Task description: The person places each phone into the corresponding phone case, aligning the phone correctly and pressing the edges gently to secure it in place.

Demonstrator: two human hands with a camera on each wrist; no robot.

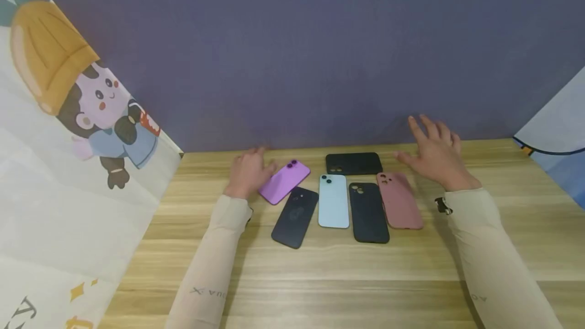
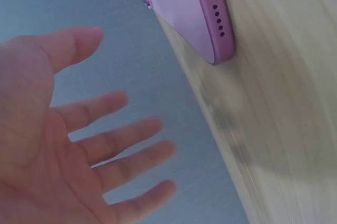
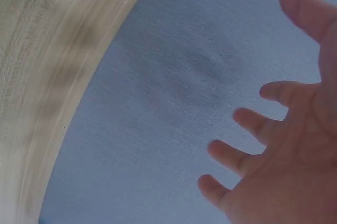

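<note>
My left hand (image 1: pixel 249 172) hovers by the purple phone (image 1: pixel 284 182); in the left wrist view its fingers are spread and hold nothing, and the phone's port and speaker holes face the camera. At the back right, my right hand (image 1: pixel 437 155) is raised with fingers apart, beyond the pink phone case (image 1: pixel 401 202). Between the hands lie a black phone (image 1: pixel 295 217), its back smudged, and a pale blue phone (image 1: pixel 333 202). Beside these is an upright-set black phone case (image 1: pixel 369 213), touching or nearly touching the pink one. Another black case (image 1: pixel 354 164) lies crosswise behind.
Everything lies on a wood-grain table (image 1: pixel 292 288). A dark blue-grey panel (image 1: pixel 292 55) rises along its back edge. On the left hangs a white sheet with a cartoon figure (image 1: pixel 102 95); a white and blue sheet (image 1: pixel 559 121) edges the right side.
</note>
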